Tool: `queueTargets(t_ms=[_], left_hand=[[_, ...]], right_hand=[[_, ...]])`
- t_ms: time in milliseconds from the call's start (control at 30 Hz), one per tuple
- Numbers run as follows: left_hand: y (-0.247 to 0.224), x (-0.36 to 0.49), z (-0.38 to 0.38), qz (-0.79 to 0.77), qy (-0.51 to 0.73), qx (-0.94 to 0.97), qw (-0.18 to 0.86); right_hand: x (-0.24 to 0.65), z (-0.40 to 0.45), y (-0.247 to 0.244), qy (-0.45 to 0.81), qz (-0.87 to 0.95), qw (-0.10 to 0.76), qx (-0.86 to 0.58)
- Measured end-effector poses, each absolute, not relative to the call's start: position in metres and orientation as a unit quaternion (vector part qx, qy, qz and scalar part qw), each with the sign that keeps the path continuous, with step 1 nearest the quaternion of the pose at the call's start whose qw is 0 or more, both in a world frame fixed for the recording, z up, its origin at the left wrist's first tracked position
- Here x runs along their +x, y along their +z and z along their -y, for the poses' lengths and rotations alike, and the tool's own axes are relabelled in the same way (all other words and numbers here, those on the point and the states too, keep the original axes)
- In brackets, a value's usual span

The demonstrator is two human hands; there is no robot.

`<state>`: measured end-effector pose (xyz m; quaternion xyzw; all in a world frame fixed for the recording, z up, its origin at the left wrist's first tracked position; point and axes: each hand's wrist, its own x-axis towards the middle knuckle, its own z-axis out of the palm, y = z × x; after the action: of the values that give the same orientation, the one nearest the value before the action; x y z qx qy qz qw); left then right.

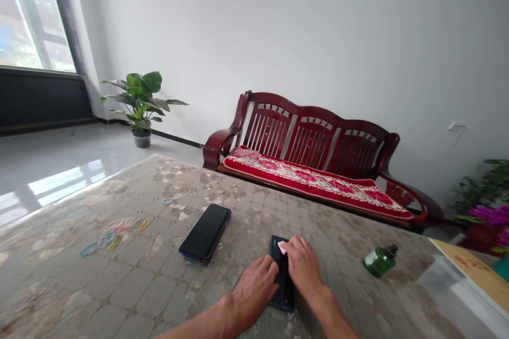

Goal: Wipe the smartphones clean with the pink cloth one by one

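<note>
A dark phone lies on the patterned table cover between my hands. My left hand rests against its left edge with the fingers bent together; whether anything is under them is hidden. The fingers of my right hand pinch a small pale pink piece against the upper part of the phone. To the left, another dark phone lies face up on what looks like a second flat item, with no hand touching it.
Colourful bands lie on the left of the table. A green bottle is at the right, near a yellowish box. Beyond the table are a red wooden bench and a potted plant.
</note>
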<state>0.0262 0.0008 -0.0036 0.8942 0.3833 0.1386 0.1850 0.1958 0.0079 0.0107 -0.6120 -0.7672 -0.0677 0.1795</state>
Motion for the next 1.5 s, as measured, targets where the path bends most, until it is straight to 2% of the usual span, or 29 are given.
queueTargets(t_ms=[133, 400, 667, 900, 1200, 1500], left_hand=[[0.001, 0.024, 0.002, -0.381, 0.141, 0.889, 0.211], [0.006, 0.024, 0.005, -0.378, 0.114, 0.894, 0.212], [0.003, 0.022, 0.004, -0.381, 0.107, 0.893, 0.213], [0.003, 0.022, 0.005, -0.388, 0.109, 0.886, 0.228], [-0.004, 0.024, 0.001, -0.387, 0.102, 0.889, 0.223], [0.004, 0.025, 0.001, -0.399, 0.103, 0.882, 0.228]], right_hand=[[0.196, -0.023, 0.011, -0.081, 0.758, 0.181, -0.621], [0.192, 0.001, 0.017, -0.008, 0.796, 0.167, -0.581], [0.184, -0.036, 0.018, -0.034, 0.759, 0.129, -0.638], [0.182, -0.007, 0.019, 0.004, 0.787, 0.138, -0.602], [0.177, -0.048, 0.020, -0.037, 0.756, 0.116, -0.643], [0.177, -0.020, 0.020, -0.007, 0.780, 0.123, -0.613]])
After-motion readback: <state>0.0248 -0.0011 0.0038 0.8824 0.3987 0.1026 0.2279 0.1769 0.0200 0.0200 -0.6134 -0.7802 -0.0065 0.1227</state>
